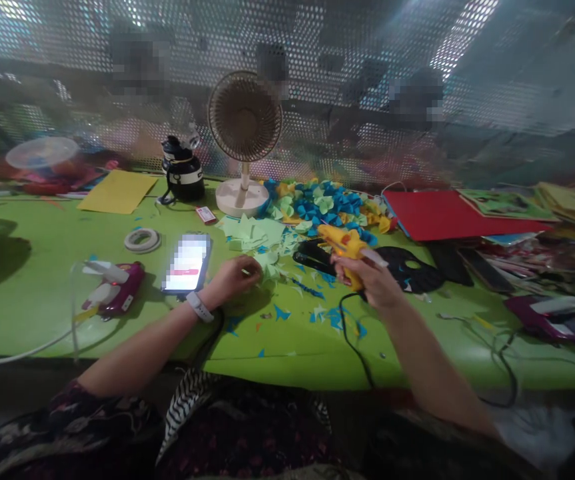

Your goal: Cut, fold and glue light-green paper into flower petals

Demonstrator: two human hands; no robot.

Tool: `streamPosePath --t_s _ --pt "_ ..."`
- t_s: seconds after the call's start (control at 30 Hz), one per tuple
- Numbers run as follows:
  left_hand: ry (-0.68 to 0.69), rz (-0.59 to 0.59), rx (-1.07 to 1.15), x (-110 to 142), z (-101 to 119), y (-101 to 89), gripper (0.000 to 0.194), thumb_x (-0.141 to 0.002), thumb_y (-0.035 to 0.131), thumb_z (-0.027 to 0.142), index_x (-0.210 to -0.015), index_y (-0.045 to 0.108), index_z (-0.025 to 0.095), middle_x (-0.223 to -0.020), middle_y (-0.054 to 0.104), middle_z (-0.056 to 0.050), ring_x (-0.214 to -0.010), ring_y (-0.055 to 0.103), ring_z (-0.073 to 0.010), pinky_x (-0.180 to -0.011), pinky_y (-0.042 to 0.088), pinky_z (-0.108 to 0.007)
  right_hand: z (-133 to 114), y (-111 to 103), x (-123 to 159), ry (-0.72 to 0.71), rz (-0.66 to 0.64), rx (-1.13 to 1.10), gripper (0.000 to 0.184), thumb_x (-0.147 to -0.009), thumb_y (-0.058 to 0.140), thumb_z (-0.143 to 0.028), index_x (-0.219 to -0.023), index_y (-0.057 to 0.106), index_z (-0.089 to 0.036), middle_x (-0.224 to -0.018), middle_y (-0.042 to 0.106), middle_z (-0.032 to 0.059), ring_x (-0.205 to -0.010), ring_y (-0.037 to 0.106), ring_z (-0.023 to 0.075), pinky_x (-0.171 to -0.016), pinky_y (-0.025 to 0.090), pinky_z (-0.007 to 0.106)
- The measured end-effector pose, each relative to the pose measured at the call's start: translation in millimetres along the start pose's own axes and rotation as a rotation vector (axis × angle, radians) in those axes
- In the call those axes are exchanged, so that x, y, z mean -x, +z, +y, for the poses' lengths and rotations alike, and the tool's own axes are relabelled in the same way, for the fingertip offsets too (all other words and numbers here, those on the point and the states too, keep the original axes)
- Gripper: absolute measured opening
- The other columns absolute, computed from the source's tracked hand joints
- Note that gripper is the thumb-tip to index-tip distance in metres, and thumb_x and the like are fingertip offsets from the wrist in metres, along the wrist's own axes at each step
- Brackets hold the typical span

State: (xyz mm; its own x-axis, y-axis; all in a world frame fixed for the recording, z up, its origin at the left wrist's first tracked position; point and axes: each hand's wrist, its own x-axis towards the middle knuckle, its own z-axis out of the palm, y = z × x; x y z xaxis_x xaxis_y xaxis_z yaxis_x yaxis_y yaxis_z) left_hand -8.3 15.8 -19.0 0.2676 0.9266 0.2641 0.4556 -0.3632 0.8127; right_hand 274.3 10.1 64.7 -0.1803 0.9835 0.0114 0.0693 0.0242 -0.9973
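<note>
My right hand is wrapped round the grip of a yellow hot glue gun, raised over the table with its nozzle pointing left. A black cord runs from its base toward the table's front edge. My left hand rests low over the table with its fingers curled in; whatever they may pinch is hidden. Close to its fingertips lie light green paper pieces. Small blue paper scraps are scattered between and in front of my hands. Behind them sits a heap of folded blue, green and yellow paper pieces.
A phone with a lit screen lies by my left wrist, with a tape roll and a purple power strip further left. A fan and black bottle stand behind. Red sheets lie right.
</note>
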Motion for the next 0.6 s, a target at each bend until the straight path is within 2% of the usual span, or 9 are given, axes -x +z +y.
streamPosePath --t_s 0.1,0.2,0.4,0.6 --pt "0.0 -0.008 0.039 0 -3 1.1 0.018 -0.074 0.066 0.029 -0.085 0.063 0.015 -0.083 0.064 -0.005 -0.068 0.064 -0.0128 -0.064 0.055 -0.026 5 31 -4 0.067 -0.086 -0.014 0.037 -0.067 0.073 -0.05 -0.077 0.055 -0.02 -0.051 0.048 -0.0061 -0.042 0.04 0.0073 -0.039 0.031 0.021" --pt "-0.007 0.031 0.022 -1 -3 0.7 0.019 -0.072 0.071 0.03 -0.082 0.062 0.016 -0.078 0.062 -0.003 -0.065 0.061 -0.0116 -0.062 0.054 -0.025 17 48 -4 0.115 -0.136 0.053 0.042 -0.068 0.07 -0.059 -0.074 0.053 -0.021 -0.046 0.045 -0.0072 -0.039 0.038 0.0075 -0.037 0.031 0.021" --pt "-0.003 0.117 0.013 0 -1 1.2 0.018 -0.075 0.07 0.033 -0.078 0.062 0.016 -0.076 0.062 -0.002 -0.065 0.059 -0.0116 -0.06 0.051 -0.024 31 55 10 0.135 -0.227 0.192 0.037 -0.075 0.069 -0.052 -0.092 0.049 -0.025 -0.053 0.042 -0.0096 -0.039 0.038 0.007 -0.037 0.032 0.02" --pt "-0.006 0.188 0.002 2 3 0.7 0.015 -0.076 0.069 0.03 -0.079 0.065 0.016 -0.075 0.065 -0.003 -0.069 0.06 -0.0136 -0.058 0.049 -0.023 33 57 15 0.145 -0.308 0.222 0.034 -0.075 0.068 -0.049 -0.085 0.045 -0.026 -0.06 0.042 -0.0077 -0.042 0.04 0.007 -0.038 0.036 0.021"
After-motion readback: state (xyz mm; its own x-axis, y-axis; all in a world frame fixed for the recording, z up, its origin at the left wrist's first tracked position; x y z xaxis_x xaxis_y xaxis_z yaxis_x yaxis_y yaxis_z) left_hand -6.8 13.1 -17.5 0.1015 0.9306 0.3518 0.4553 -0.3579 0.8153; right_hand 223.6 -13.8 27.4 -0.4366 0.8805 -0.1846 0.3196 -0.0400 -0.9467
